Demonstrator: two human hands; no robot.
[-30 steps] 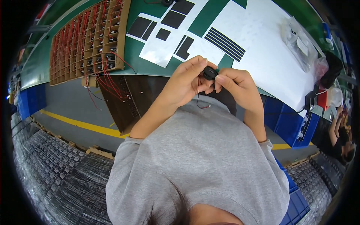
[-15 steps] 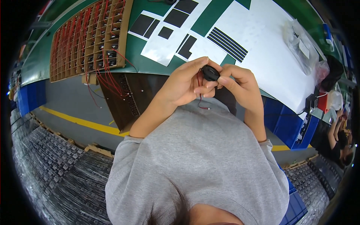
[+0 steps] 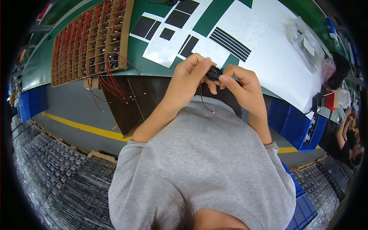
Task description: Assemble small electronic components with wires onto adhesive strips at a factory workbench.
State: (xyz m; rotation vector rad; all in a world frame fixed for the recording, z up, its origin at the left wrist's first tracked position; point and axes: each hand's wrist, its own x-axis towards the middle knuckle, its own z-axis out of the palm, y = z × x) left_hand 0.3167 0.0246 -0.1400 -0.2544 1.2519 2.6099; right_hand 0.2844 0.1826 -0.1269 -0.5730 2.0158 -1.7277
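Note:
Both my hands hold a small round black part with a thin red wire lead (image 3: 213,73), much like a small speaker, above the table's near edge. My left hand (image 3: 187,78) pinches its left side between thumb and fingers. On its right side, my right hand (image 3: 243,86) grips the rim with thumb and forefinger. From beneath the part the wire hangs in front of my grey shirt, ending in a small white connector (image 3: 213,111). The underside of the part is hidden by my fingers.
A divided cardboard box (image 3: 124,46) of similar wired parts stands at left, some leads hanging over the edge. White sheets (image 3: 160,53) with black adhesive pieces and black strips (image 3: 230,44) lie ahead. Plastic bags (image 3: 305,48) and a blue bin (image 3: 289,124) are at right.
The black part has turned in my fingers. My left fingers have shifted up around its far side, and the wire now hangs freer, with its connector slightly further right.

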